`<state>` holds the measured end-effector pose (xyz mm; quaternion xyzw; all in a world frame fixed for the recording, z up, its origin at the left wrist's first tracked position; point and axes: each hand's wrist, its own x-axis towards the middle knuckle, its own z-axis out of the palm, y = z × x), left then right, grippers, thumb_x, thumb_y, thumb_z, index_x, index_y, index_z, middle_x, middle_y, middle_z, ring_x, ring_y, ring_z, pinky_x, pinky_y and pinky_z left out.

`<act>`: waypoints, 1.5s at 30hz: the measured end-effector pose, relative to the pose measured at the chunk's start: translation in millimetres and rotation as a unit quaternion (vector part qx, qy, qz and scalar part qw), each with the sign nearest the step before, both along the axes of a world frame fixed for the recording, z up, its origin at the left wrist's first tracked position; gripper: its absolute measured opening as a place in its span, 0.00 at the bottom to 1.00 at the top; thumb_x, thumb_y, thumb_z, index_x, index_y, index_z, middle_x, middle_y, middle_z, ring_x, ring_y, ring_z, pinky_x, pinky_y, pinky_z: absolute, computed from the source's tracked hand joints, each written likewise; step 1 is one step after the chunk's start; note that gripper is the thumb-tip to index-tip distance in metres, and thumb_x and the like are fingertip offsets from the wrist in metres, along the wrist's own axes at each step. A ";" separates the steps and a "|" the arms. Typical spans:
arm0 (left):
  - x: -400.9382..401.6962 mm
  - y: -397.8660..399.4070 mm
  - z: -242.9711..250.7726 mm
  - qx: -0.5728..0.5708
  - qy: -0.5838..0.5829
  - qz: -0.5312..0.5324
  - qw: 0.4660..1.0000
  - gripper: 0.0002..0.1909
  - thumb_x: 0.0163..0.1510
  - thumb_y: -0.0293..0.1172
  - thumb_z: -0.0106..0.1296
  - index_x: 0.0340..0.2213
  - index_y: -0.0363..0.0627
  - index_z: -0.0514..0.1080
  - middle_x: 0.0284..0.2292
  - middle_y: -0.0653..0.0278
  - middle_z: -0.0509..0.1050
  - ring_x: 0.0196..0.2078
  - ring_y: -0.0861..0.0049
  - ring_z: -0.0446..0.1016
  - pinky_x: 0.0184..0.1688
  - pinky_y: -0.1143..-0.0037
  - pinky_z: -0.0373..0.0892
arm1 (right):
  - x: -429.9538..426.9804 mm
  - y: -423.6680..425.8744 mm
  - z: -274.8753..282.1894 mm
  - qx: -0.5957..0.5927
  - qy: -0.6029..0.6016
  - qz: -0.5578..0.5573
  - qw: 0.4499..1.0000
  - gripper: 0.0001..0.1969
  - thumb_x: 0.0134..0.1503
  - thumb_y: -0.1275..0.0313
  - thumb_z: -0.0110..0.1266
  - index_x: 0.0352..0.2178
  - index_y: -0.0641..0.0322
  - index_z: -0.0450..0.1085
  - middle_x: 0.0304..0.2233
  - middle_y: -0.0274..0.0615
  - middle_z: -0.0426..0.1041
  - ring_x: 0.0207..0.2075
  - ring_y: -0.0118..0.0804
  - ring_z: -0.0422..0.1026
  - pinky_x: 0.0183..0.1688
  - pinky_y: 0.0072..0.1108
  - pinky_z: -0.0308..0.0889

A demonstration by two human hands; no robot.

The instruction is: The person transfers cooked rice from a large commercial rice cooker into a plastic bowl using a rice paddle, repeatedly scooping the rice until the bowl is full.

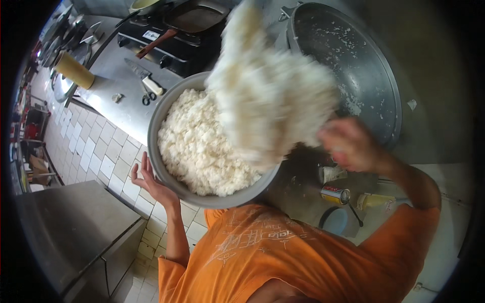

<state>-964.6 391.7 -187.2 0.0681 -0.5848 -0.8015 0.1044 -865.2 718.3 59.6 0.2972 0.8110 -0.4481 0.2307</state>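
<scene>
My right hand (pixel 346 142) grips the edge of a whitish cloth (pixel 273 94), which is blurred by motion. The cloth spreads over the right part of a large grey metal basin (pixel 153 128) and reaches up past the top of the picture. Blur hides whether rice clings to it. Cooked white rice (pixel 201 147) is heaped in the basin. My left hand (pixel 159 187) rests against the basin's outer left side, fingers apart and pointing outward; its thumb is hidden. To the right, a big metal pot (pixel 363 75) lies tilted, with rice grains stuck on its inner surface.
A knife (pixel 146 77) and scissors (pixel 149 97) lie on the steel counter (pixel 113 98), left of a gas stove (pixel 151 45) with a square pan (pixel 197 17). A yellow cylinder (pixel 74 70) stands farther left. A can (pixel 335 194) and a bottle (pixel 375 200) lie at right.
</scene>
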 end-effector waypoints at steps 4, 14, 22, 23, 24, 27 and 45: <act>19.4 -45.1 -82.2 -0.160 -0.056 0.126 0.977 0.21 0.60 0.46 0.32 0.45 0.41 0.53 0.46 0.47 0.64 0.49 0.64 0.64 0.48 0.73 0.60 | -1.7 -24.9 -73.4 0.037 -0.133 0.218 0.966 0.12 0.58 0.66 0.42 0.30 0.68 0.61 0.17 0.35 0.65 0.14 0.25 0.64 0.17 0.19 0.62; 265.4 -285.1 -376.5 -0.367 -0.573 -0.249 0.689 0.19 0.52 0.44 0.42 0.22 0.38 0.67 0.16 0.57 0.70 0.15 0.72 0.69 0.13 0.71 0.64 | 38.6 -31.3 3.4 0.008 0.073 0.019 0.997 0.09 0.51 0.76 0.52 0.34 0.67 0.64 0.24 0.39 0.71 0.22 0.25 0.70 0.23 0.18 0.66; 281.5 -227.8 -389.9 -0.252 -0.534 -0.267 0.761 0.14 0.54 0.39 0.43 0.32 0.39 0.65 0.23 0.58 0.73 0.21 0.74 0.72 0.18 0.73 0.66 | -27.5 -68.1 -133.9 0.072 0.669 -0.170 0.720 0.10 0.52 0.69 0.52 0.21 0.62 0.63 0.16 0.33 0.65 0.19 0.25 0.66 0.25 0.17 0.62; 269.9 -220.6 -382.3 -0.251 -0.521 -0.247 0.777 0.13 0.54 0.38 0.43 0.33 0.39 0.65 0.24 0.58 0.73 0.22 0.74 0.72 0.19 0.73 0.66 | -32.2 -67.0 -140.5 -0.072 0.675 -0.270 0.683 0.12 0.54 0.69 0.49 0.19 0.60 0.61 0.13 0.31 0.61 0.15 0.24 0.62 0.23 0.17 0.59; 260.3 -215.4 -375.9 -0.247 -0.508 -0.226 0.793 0.13 0.54 0.38 0.43 0.34 0.39 0.65 0.25 0.58 0.74 0.23 0.74 0.73 0.19 0.74 0.66 | -31.9 -58.4 -139.1 -0.081 0.671 -0.266 0.687 0.12 0.54 0.69 0.49 0.19 0.60 0.61 0.13 0.31 0.61 0.15 0.24 0.62 0.23 0.17 0.59; 233.9 -198.4 -333.5 -0.239 -0.486 -0.191 0.818 0.13 0.55 0.37 0.44 0.37 0.39 0.64 0.28 0.59 0.74 0.26 0.75 0.73 0.21 0.75 0.66 | -24.7 -28.5 -111.7 -0.342 0.658 -0.098 0.663 0.15 0.55 0.73 0.43 0.14 0.56 0.53 0.11 0.27 0.49 0.12 0.21 0.48 0.18 0.18 0.46; 447.9 -322.4 -368.7 -0.133 -0.620 -0.152 0.758 0.18 0.54 0.37 0.41 0.41 0.35 0.62 0.33 0.49 0.73 0.31 0.63 0.73 0.27 0.70 0.68 | -8.2 -178.5 -190.5 -0.331 0.512 0.106 0.785 0.14 0.39 0.82 0.50 0.12 0.55 0.53 0.13 0.24 0.55 0.17 0.17 0.54 0.20 0.13 0.51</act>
